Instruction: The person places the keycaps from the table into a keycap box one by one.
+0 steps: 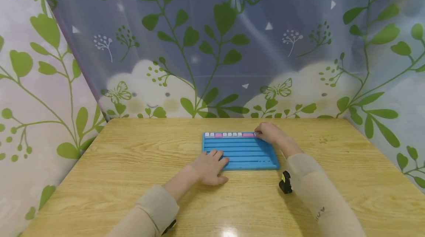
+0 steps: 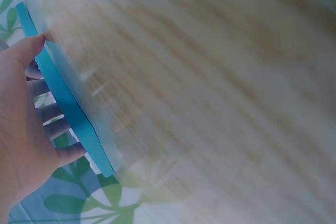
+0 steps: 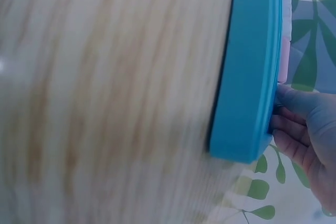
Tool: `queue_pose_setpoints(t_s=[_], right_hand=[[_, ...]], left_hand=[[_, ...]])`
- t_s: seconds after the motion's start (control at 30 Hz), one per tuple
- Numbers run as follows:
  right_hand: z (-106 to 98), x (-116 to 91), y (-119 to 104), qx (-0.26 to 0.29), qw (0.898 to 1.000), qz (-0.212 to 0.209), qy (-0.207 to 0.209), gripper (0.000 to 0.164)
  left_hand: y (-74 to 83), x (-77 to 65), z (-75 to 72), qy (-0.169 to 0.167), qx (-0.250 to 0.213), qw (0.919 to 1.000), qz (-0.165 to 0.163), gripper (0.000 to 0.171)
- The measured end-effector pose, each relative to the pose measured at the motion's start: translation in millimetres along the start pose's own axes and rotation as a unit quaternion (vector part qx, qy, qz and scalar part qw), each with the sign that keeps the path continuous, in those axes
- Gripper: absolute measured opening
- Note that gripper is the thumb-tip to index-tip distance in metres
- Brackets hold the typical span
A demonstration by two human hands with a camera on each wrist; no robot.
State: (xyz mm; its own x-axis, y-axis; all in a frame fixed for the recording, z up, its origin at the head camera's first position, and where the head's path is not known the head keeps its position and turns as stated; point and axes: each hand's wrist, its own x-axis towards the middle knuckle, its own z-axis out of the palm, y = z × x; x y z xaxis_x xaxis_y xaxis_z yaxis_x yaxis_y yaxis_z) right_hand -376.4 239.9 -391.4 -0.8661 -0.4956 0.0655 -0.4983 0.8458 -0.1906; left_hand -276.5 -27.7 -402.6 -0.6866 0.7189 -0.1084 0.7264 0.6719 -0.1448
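A blue slotted tray (image 1: 239,152) lies on the wooden table, with white and pink keycaps (image 1: 248,135) lined up in its far row. My left hand (image 1: 210,167) rests over the tray's near left part, fingers spread and fairly straight, thumb at the near edge. In the left wrist view, the left thumb (image 2: 32,50) touches the tray's side wall. At the right end of the keycap row, my right hand (image 1: 269,133) has its fingers bent and pinches a small pale keycap, mostly hidden by the fingertips. The rows nearer me show bare grooves.
The wooden table (image 1: 132,144) spreads around the tray. Behind it hangs a cloth (image 1: 199,63) printed with leaves and butterflies. A small black device (image 1: 285,182) is at the right sleeve's cuff.
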Motion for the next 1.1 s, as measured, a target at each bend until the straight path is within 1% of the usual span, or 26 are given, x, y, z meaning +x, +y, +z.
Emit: queue_pose_setpoints(t_s=[0.03, 0.3, 0.47, 0.57, 0.63, 0.77, 0.97, 1.1], right_hand=[[1, 0, 0, -0.003, 1.0, -0.003, 0.0, 0.013], [3, -2, 2, -0.011, 1.0, 0.009, 0.002, 0.017], [0, -5, 1, -0.003, 0.999, 0.032, -0.012, 0.032], [-8, -10, 2, -0.003, 0.999, 0.045, -0.015, 0.04], [-15, -16, 2, -0.002, 0.999, 0.052, -0.017, 0.043], [-27, -33, 8, 0.007, 0.998, 0.052, -0.023, 0.041], [-39, -66, 20, 0.015, 0.999, 0.029, -0.029, 0.032], [-44, -88, 24, 0.02, 0.998, 0.02, -0.051, 0.023]], left_hand=[[0.1, 0.0, 0.0, 0.0, 0.001, 1.0, 0.001, 0.062], [1.0, 1.7, 1.3, -0.001, 0.004, 1.0, 0.005, 0.062], [1.8, 2.3, 2.6, -0.001, 0.001, 1.0, 0.006, 0.062], [1.7, 2.3, 3.4, -0.003, -0.006, 1.0, 0.002, 0.062], [0.9, 2.0, 3.3, -0.004, -0.008, 1.0, 0.0, 0.062], [-0.7, 1.6, 2.7, -0.005, -0.008, 0.9999, -0.003, 0.062], [0.4, 0.4, 0.3, -0.003, -0.013, 0.9999, -0.002, 0.063], [1.2, 0.1, 0.3, -0.003, -0.019, 0.9998, 0.0, 0.063]])
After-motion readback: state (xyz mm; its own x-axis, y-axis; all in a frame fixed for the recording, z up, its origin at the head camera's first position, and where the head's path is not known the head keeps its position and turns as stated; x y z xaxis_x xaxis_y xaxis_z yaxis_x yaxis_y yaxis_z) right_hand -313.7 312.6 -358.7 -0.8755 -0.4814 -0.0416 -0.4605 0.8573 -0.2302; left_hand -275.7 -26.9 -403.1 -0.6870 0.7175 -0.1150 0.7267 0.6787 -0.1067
